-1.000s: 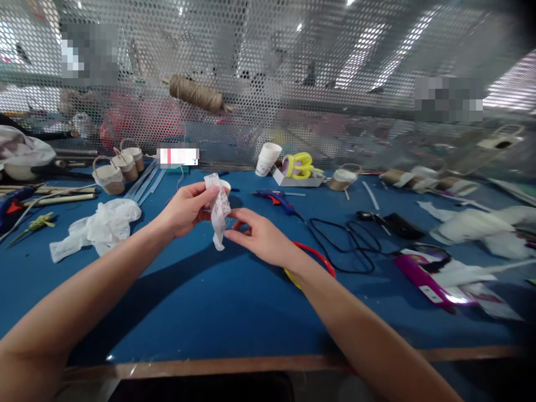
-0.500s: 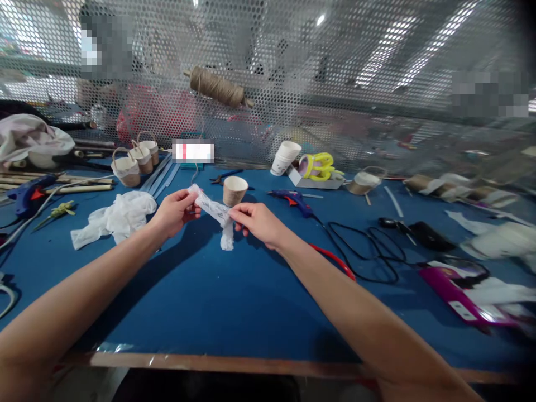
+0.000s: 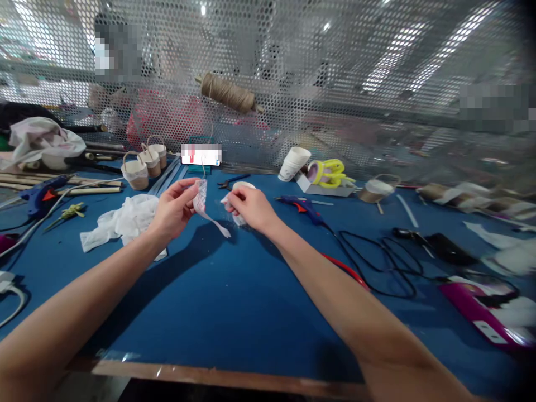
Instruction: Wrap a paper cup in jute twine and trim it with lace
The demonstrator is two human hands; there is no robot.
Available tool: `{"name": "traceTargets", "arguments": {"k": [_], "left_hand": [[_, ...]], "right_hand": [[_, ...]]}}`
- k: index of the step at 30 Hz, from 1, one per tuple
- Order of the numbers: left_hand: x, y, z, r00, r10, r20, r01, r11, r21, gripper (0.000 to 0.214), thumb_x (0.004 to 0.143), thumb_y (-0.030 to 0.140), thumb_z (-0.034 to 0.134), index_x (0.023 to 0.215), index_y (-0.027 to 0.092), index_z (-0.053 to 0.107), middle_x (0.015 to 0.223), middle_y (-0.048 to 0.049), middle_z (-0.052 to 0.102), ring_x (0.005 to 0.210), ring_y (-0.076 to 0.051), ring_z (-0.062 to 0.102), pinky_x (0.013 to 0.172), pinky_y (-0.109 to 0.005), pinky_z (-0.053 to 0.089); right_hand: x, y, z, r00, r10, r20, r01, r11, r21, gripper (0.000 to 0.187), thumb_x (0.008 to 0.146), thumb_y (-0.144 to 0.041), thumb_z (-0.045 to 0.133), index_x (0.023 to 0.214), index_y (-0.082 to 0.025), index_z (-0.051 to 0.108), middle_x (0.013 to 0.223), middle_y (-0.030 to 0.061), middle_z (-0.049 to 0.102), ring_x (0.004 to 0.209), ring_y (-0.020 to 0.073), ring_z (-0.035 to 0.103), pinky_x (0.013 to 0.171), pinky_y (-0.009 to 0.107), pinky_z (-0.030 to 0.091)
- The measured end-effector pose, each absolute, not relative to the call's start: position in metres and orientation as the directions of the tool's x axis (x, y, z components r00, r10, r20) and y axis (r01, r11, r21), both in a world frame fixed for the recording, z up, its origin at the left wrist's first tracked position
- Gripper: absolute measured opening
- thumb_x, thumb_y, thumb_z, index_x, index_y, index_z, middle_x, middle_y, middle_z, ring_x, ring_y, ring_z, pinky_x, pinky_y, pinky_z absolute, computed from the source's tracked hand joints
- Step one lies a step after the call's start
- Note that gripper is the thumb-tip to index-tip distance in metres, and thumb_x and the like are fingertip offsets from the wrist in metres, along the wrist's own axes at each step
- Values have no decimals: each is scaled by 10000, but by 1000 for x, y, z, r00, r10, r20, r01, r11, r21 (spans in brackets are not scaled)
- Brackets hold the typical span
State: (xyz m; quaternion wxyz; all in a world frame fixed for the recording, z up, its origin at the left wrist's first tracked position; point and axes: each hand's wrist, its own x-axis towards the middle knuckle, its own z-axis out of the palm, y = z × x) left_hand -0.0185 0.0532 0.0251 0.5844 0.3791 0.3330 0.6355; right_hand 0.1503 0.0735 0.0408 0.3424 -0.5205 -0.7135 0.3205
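My left hand (image 3: pixel 178 206) pinches a white patterned lace strip (image 3: pixel 200 196), whose thin tail dangles toward the table. My right hand (image 3: pixel 254 207) is closed on another white piece of lace (image 3: pixel 238 216), which looks separate from the left one. Behind the right hand stands a small cup (image 3: pixel 244 185), mostly hidden with only its pale rim showing. A crumpled heap of white lace (image 3: pixel 125 220) lies beside my left wrist. To the right of my right hand rests a blue glue gun (image 3: pixel 302 208) with a red trigger.
Small handled baskets (image 3: pixel 136 176) stand at back left, near a second glue gun (image 3: pixel 42 195). White stacked cups (image 3: pixel 294 163) and a box with yellow scissors (image 3: pixel 326 177) are at the back. A black cable (image 3: pixel 377 259) and purple power strip (image 3: pixel 473 315) lie right. A twine spool (image 3: pixel 228 93) hangs on the mesh.
The lace stretched between both hands is now in two parts, one in each hand. My right hand has moved in front of the cup. The view has shifted slightly.
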Motion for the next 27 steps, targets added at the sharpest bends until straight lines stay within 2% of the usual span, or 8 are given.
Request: {"name": "traceTargets", "arguments": {"k": [6,11,14,17,20,24,25,27], "left_hand": [[-20,36,48,115,968,225,-457,-150,877,201,673,250,683,851,188,612,539,44,617,348,-84,522,368,-204,403],[-14,33,49,50,974,222,-418,-182,890,163,698,200,654,856,182,620,522,40,599,410,-93,560,419,-202,441],[-7,38,45,17,984,179,-441,-154,884,145,706,188,647,847,183,615,583,38,607,450,-87,564,430,-201,437],[-1,42,39,15,983,183,-458,-156,875,124,713,195,638,834,177,620,595,39,592,473,-80,550,452,-204,436],[0,47,30,-27,976,218,-426,-208,880,112,706,196,634,813,162,624,612,29,590,528,-79,555,534,-212,464],[-10,51,16,-46,949,313,48,-311,949,148,733,240,591,855,158,611,625,17,589,559,-100,572,592,-225,472],[-14,52,12,6,941,338,240,-330,913,166,758,262,557,881,163,606,615,13,588,571,-112,583,595,-227,469],[-20,53,5,74,943,324,385,-326,863,152,753,266,549,852,172,617,562,11,578,548,-133,580,564,-231,449]], "right_hand": [[101,82,52,-506,861,44,382,269,-884,139,816,-145,473,703,-160,553,624,-14,637,555,89,591,574,201,485],[107,82,46,-570,819,-60,377,196,-905,187,788,-215,544,612,-155,564,552,13,608,545,130,586,537,229,480],[123,65,43,-594,803,-57,287,144,-947,435,908,-465,299,746,-179,584,750,57,668,714,142,633,661,258,509],[139,42,38,-649,751,-122,153,-28,-988,615,883,-605,117,873,-196,577,782,68,676,815,148,650,754,288,505],[156,26,33,-555,806,-205,235,-85,-968,404,855,-544,393,843,-175,558,678,37,653,759,145,659,731,280,506],[179,19,30,-459,858,-232,389,-41,-921,186,810,-332,540,717,-171,525,569,-16,586,571,114,626,609,248,504],[185,18,30,-444,863,-239,434,-25,-900,180,810,-309,534,694,-172,521,563,-15,583,540,109,615,582,243,500],[194,17,30,-434,863,-259,536,15,-844,181,797,-281,539,656,-169,530,558,-1,598,504,113,605,535,239,492]]}}
